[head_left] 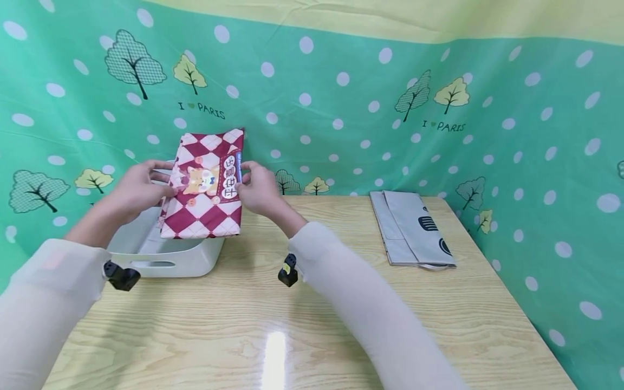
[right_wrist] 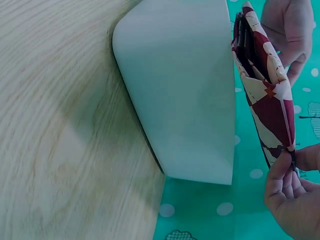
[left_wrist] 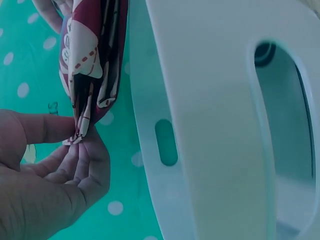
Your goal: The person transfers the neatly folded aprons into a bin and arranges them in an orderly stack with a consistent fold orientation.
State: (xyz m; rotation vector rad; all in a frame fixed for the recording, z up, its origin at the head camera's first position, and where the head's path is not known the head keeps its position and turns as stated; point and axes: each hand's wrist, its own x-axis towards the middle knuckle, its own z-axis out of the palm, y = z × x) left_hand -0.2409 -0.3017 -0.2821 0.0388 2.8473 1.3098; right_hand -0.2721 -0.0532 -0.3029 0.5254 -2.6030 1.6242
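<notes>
A folded cloth [head_left: 207, 216] in maroon and cream diamonds, with a cartoon dog and a lettered patch, is held up over a white plastic bin [head_left: 197, 264]. My left hand [head_left: 136, 187] pinches its left edge between thumb and fingers. At the opposite edge, my right hand [head_left: 262, 188] pinches it beside the patch. In the left wrist view, several layers of the cloth [left_wrist: 87, 47] show edge-on, the left hand [left_wrist: 55, 165] gripping the corner. The right wrist view shows the right hand [right_wrist: 297, 200] pinching the other end. The cloth covers part of the bin's opening.
A folded grey cloth [head_left: 404, 233] with black prints lies at the right of the wooden table [head_left: 322, 303]. A green dotted curtain [head_left: 331, 141] hangs behind the table and along its right side. The bin has slot-shaped handle holes.
</notes>
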